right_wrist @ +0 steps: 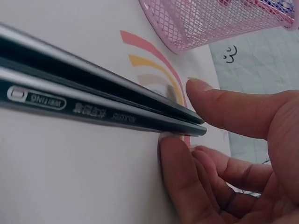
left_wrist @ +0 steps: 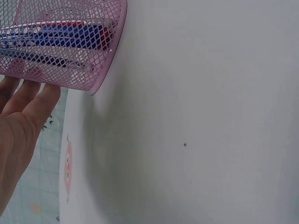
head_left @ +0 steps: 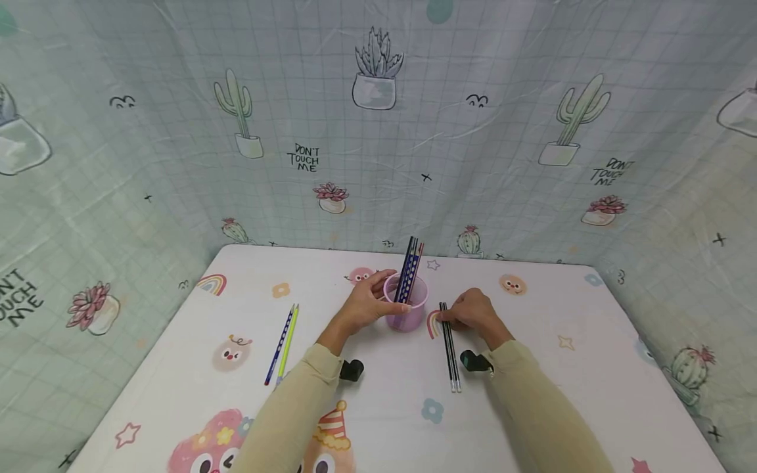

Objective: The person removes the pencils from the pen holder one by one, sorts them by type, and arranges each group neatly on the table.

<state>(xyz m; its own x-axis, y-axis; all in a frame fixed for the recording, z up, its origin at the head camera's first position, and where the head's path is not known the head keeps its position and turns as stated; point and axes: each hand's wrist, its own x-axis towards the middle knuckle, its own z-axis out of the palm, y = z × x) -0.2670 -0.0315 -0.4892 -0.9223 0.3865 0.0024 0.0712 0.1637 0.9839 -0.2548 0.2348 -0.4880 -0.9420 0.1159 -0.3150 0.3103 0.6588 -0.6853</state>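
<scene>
In the head view a pink mesh pencil cup (head_left: 407, 320) stands upright with several dark, blue and red pencils (head_left: 409, 269) leaning in it. My left hand (head_left: 365, 307) holds the cup's left side, thumb across the near rim; the left wrist view shows fingers (left_wrist: 44, 100) against the mesh (left_wrist: 70, 70). To the right of the cup, two dark green pencils (head_left: 449, 351) lie side by side on the table. My right hand (head_left: 473, 312) pinches their far ends. Up close, the right wrist view puts the thumb (right_wrist: 233, 112) and index finger (right_wrist: 180, 172) on opposite sides of the pencils (right_wrist: 117, 102).
A blue patterned pencil (head_left: 280, 345) and a yellow-green pencil (head_left: 288, 341) lie together on the left part of the white printed table (head_left: 378, 374). A cactus-print cloth (head_left: 414, 164) hangs along the table's back and sides. Small dark objects (head_left: 352, 370) show beside both wrists.
</scene>
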